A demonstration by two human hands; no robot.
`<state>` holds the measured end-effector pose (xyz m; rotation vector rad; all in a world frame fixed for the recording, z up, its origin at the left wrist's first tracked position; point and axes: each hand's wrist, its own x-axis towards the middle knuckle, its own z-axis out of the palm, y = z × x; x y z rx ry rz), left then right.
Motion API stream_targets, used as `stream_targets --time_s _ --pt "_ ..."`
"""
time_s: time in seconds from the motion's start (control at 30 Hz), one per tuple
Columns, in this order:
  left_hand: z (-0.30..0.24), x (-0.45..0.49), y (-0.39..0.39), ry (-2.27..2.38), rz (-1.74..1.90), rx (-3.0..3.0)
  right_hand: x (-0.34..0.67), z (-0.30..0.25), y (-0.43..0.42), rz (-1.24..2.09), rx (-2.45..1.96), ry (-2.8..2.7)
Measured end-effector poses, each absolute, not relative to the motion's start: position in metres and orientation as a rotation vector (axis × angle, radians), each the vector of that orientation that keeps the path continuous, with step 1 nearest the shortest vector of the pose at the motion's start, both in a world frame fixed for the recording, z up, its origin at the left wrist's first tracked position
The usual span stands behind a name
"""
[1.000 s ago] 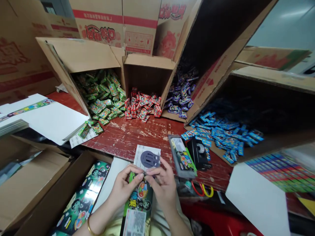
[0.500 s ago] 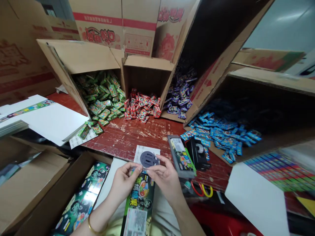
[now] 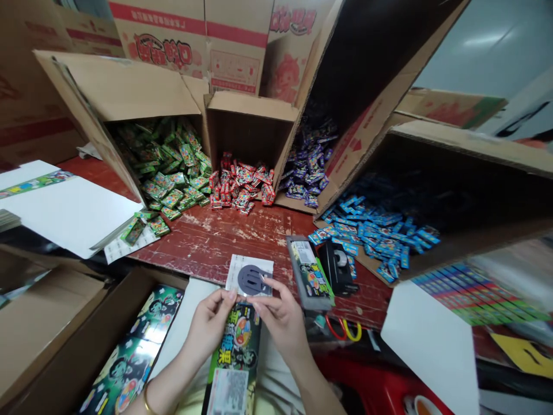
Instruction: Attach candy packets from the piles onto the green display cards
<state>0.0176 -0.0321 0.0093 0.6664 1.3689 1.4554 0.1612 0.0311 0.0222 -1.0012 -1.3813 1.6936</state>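
Observation:
A long dark candy package [image 3: 239, 351] with bright print and a white label slants up from my lap toward the table edge. At its far end my left hand [image 3: 211, 323] is closed, thumb and fingertips pinching the edge. My right hand [image 3: 280, 317] grips the same end from the other side, with its index finger stretched above the rest. Just beyond the fingertips, a dark grey slotted disc [image 3: 249, 280] lies on a white sheet [image 3: 237, 266] at the table edge. The right index fingertip is at or over the disc's side; contact is unclear.
Open cartons hold green packets [image 3: 173, 199], red packets [image 3: 239, 187], purple packets [image 3: 309, 167] and blue packets [image 3: 375, 230]. A clear tray [image 3: 302, 276] and black tape dispenser [image 3: 337, 268] stand right of my hands. Printed boxes [image 3: 133, 351] fill a carton at lower left.
The view has turned slightly, so everything sits a little further left. Both hands keep their pinch on the package's far end, and the right index finger looks slightly more raised.

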Motion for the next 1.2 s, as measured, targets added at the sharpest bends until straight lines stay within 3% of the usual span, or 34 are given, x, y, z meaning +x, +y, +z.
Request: stream_targets --time_s 0.17,0.43,0.67,0.97,1.2 --pt "0.016 0.026 -0.037 1.411 1.486 0.788 0.159 0.022 0.033 1.482 -0.994 -1.484" --pt "0.015 0.023 -0.033 1.408 1.402 0.741 0.145 0.049 0.079 1.845 -0.908 -1.561" --pt "0.017 0.024 -0.036 1.464 1.428 0.831 0.141 0.052 0.078 1.726 -0.932 -1.930" --pt "0.028 0.035 -0.035 1.546 1.530 0.717 0.132 0.021 0.068 2.562 -0.892 -0.869" --pt "0.027 -0.009 -0.040 1.731 1.635 0.824 0.129 0.008 0.034 2.243 -0.778 -1.007"
